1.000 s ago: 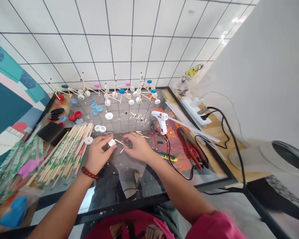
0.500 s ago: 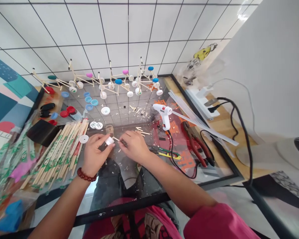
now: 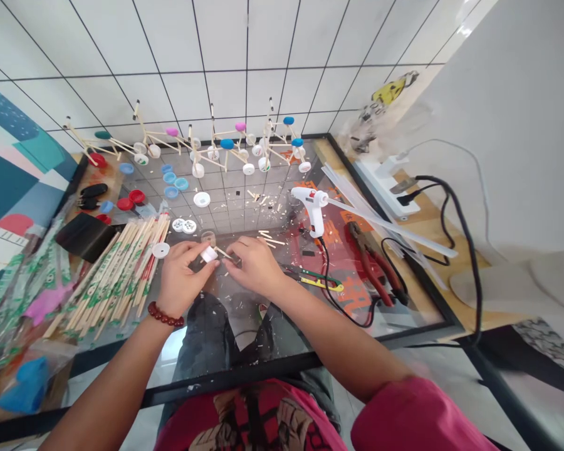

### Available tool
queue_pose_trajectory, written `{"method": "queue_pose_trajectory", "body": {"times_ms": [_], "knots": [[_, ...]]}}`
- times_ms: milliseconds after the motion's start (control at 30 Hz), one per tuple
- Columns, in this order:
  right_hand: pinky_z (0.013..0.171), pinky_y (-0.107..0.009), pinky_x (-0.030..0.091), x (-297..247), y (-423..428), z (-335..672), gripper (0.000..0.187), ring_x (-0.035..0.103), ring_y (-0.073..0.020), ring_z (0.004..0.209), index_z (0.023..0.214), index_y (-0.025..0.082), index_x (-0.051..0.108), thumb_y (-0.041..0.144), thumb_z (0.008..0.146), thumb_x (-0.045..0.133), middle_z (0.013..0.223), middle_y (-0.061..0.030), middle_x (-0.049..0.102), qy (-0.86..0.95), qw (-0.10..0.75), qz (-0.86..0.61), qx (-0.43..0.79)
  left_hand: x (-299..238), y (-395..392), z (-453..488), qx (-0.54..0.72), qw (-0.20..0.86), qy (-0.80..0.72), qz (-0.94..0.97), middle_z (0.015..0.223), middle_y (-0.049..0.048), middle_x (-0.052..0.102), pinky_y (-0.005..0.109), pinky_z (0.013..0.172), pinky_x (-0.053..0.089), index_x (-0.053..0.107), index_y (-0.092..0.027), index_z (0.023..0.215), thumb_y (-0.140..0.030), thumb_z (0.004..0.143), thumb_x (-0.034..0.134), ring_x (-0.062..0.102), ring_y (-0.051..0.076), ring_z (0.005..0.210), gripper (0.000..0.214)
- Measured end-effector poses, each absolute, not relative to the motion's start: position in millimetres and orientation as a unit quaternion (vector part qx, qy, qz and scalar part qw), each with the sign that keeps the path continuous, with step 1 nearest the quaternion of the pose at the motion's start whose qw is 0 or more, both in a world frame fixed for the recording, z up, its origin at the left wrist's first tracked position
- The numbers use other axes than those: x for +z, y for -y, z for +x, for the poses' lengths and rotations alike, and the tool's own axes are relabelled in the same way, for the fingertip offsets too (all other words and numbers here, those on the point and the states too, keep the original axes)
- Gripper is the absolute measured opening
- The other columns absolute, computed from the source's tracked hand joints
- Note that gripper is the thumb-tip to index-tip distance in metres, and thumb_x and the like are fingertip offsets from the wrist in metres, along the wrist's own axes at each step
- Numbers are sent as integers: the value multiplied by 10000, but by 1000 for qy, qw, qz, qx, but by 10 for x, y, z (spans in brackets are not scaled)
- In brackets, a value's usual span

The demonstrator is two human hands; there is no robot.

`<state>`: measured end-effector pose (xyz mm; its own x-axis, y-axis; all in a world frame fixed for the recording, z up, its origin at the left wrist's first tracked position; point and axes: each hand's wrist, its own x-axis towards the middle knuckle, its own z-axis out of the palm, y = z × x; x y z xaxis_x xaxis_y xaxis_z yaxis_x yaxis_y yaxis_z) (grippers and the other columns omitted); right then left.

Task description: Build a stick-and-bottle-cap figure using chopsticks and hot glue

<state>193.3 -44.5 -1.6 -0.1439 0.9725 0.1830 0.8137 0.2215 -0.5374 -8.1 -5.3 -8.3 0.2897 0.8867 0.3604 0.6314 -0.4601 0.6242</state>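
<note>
Between the thumb and index finger of my left hand (image 3: 184,279) is a white bottle cap (image 3: 208,254), tilted on its side. My right hand (image 3: 256,266) faces it, with its fingertips closed on the outer end of a short wooden stick (image 3: 223,252). The stick's other end meets the cap or lies just beside it; I cannot tell which. Behind the cap stands a small clear cup-like piece (image 3: 208,237). Close to my left hand lie a white disc (image 3: 160,250) and white caps with printed tops (image 3: 184,225). Some short cut sticks (image 3: 271,238) lie beyond my right hand.
Models of sticks and caps (image 3: 228,147) line the back edge. A white glue gun (image 3: 313,207), pliers (image 3: 369,260) and a yellow-green cutter (image 3: 317,282) are at right. Wrapped chopsticks (image 3: 117,275) cover the left. A power strip (image 3: 388,188) sits beyond the table's right frame.
The camera view has shifted slightly, moving everything in the picture. My hands stay close together, still on the cap and stick, with the right fingers a little more spread.
</note>
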Motion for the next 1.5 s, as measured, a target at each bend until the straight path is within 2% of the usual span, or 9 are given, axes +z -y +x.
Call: {"method": "queue_pose_trajectory", "body": {"times_ms": [167, 333, 467, 600, 733, 867, 967, 1100, 1500], "knots": [[824, -317, 509, 20, 445, 1976, 89, 700, -192, 828, 1002, 206, 777, 232, 980, 694, 904, -39, 765, 701, 351, -585, 206, -65, 53, -80, 324, 186, -494, 785, 1054, 66, 788, 442, 1017, 576, 851, -250, 1142, -360, 799, 803, 725, 302, 1069, 364], [804, -284, 513, 67, 401, 2073, 221, 678, -176, 787, 879, 212, 765, 197, 1012, 590, 816, -15, 739, 649, 443, -581, 213, -65, 56, -71, 319, 187, -508, 778, 1082, 78, 797, 468, 1037, 574, 843, -228, 1146, -393, 764, 825, 718, 334, 1113, 416], [761, -265, 500, 68, 382, 2120, 257, 659, -168, 764, 811, 206, 738, 193, 1001, 567, 763, -3, 707, 623, 470, -591, 204, -63, 43, -81, 311, 190, -518, 774, 1150, 99, 794, 499, 1076, 563, 826, -221, 1163, -420, 741, 842, 710, 360, 1172, 467], [754, -268, 499, 64, 393, 2126, 263, 664, -173, 763, 825, 209, 746, 215, 1013, 561, 758, -1, 706, 616, 477, -595, 196, -45, 38, -79, 305, 198, -525, 770, 1180, 125, 791, 515, 1098, 556, 810, -200, 1179, -437, 728, 853, 710, 374, 1199, 512], [781, -278, 504, 64, 404, 2119, 235, 685, -181, 796, 880, 223, 774, 217, 1021, 586, 801, -9, 740, 623, 447, -615, 186, -20, 45, -64, 309, 203, -526, 766, 1198, 145, 793, 533, 1116, 544, 803, -180, 1185, -473, 723, 833, 710, 382, 1212, 548], [856, -293, 512, 69, 422, 2078, 111, 720, -188, 879, 1018, 217, 802, 245, 967, 708, 936, -27, 794, 669, 360, -627, 174, -6, 41, -62, 309, 209, -525, 765, 1212, 143, 796, 549, 1103, 548, 798, -185, 1182, -529, 727, 810, 713, 384, 1205, 570], [935, -345, 500, 86, 443, 2025, 172, 736, -228, 986, 1070, 218, 802, 317, 931, 778, 1030, -54, 809, 713, 281, -626, 145, -14, 26, -71, 310, 211, -518, 769, 1172, 136, 800, 546, 1093, 551, 802, -193, 1161, -546, 755, 779, 722, 374, 1179, 538], [968, -395, 468, 102, 447, 1977, 185, 728, -262, 1048, 1061, 202, 801, 350, 960, 756, 1057, -80, 806, 744, 218, -619, 121, -46, 6, -83, 321, 206, -501, 776, 1139, 130, 807, 537, 1087, 551, 820, -201, 1095, -526, 785, 745, 729, 355, 1146, 456], [888, -369, 443, 88, 393, 1925, 149, 723, -234, 943, 949, 209, 795, 270, 1017, 678, 968, -65, 813, 746, 213, -616, 136, -55, 38, -87, 332, 213, -517, 760, 1109, 88, 797, 514, 1090, 556, 857, -243, 1073, -492, 783, 764, 719, 333, 1142, 393]]}}
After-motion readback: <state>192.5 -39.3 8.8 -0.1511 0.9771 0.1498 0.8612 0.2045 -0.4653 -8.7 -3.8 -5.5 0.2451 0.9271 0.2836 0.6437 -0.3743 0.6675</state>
